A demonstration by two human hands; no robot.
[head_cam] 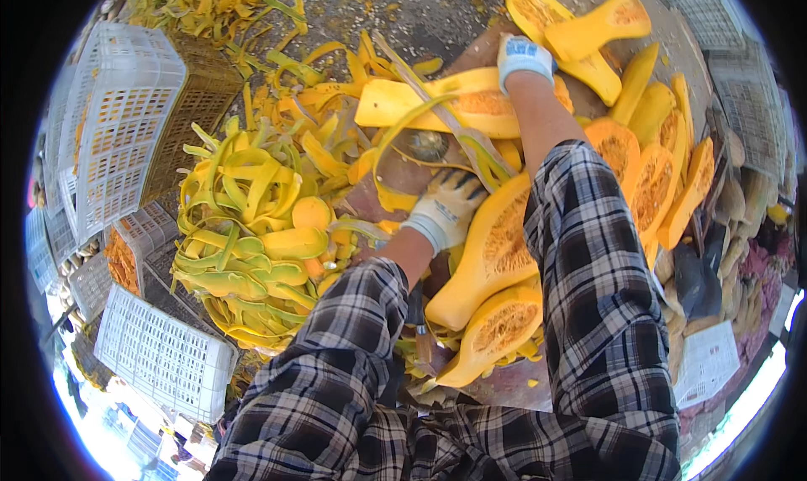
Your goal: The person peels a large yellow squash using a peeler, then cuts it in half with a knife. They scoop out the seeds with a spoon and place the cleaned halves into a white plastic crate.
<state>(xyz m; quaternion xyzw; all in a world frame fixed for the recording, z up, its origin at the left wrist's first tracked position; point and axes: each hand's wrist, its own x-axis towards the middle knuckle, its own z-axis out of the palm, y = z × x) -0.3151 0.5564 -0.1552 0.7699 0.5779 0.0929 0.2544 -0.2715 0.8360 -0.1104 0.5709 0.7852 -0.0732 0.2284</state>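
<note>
My left hand (446, 207), in a white glove with dark fingertips, reaches down among peel strips beside a large halved squash (488, 257). A long peel strip (463, 134) crosses just above its fingers; whether they grip anything is unclear. Farther out, my right hand (526, 59), also gloved, is at the end of a long squash half (441, 106) and close to a crossed pair of halves (596, 27). The glove's back hides those fingers. Another half (495, 330) lies cut side up near my body, with a knife's wooden handle (423, 347) to its left.
A big heap of yellow-green peels (252, 229) spreads on the left, with more peels (208, 2) beyond. White plastic crates (126, 128) (164, 352) stand past it. Several squash halves (652, 178) lean together on the right, near whole squashes (734, 197) and a dark cloth-like item (700, 279).
</note>
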